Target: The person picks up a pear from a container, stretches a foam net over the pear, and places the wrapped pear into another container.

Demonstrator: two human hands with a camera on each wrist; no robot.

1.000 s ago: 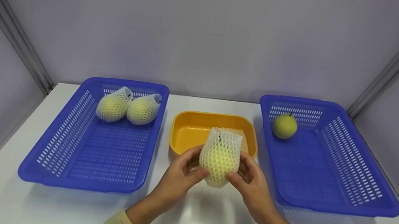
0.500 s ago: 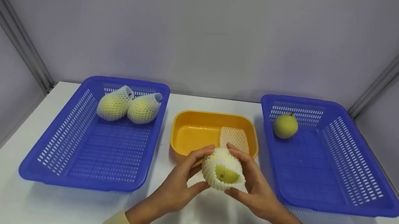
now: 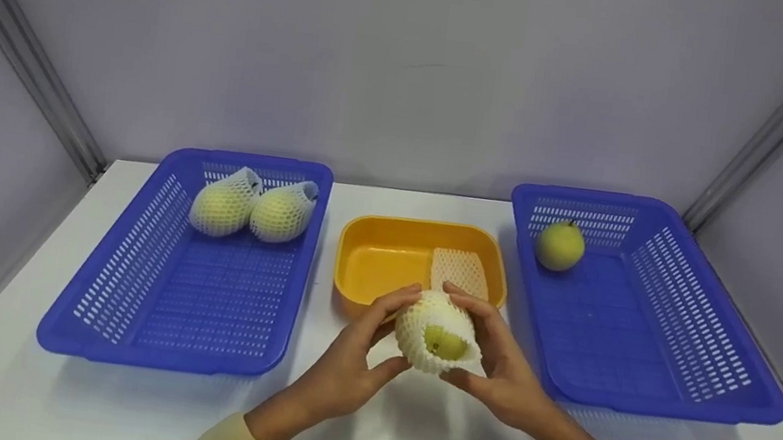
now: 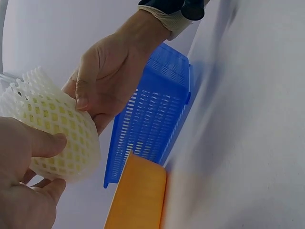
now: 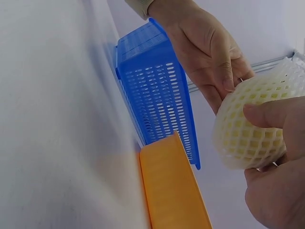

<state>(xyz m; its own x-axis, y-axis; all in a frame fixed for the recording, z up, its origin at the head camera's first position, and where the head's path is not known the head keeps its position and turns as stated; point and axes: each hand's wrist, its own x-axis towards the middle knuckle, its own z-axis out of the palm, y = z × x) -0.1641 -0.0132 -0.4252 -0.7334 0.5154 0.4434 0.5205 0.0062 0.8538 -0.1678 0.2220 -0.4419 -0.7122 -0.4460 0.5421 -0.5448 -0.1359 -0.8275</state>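
Both hands hold a yellow-green pear wrapped in a white foam net, in front of the orange bin. My left hand grips its left side, thumb low and fingers on top. On the right side my right hand grips it in the same manner. The net's open end faces my body, with the pear's end showing inside it. In the left wrist view the net stretches over the fruit and sticks out past it at one end. The wrapped pear is held above the table.
A blue basket on the left holds two netted pears. Another blue basket on the right holds one bare pear. Between them stands the orange bin, with a flat foam net in it. Walls enclose the table.
Both hands have tilted the netted pear, so the net's open end has swung from pointing away to facing my body. Over the last half second they have hardly moved.
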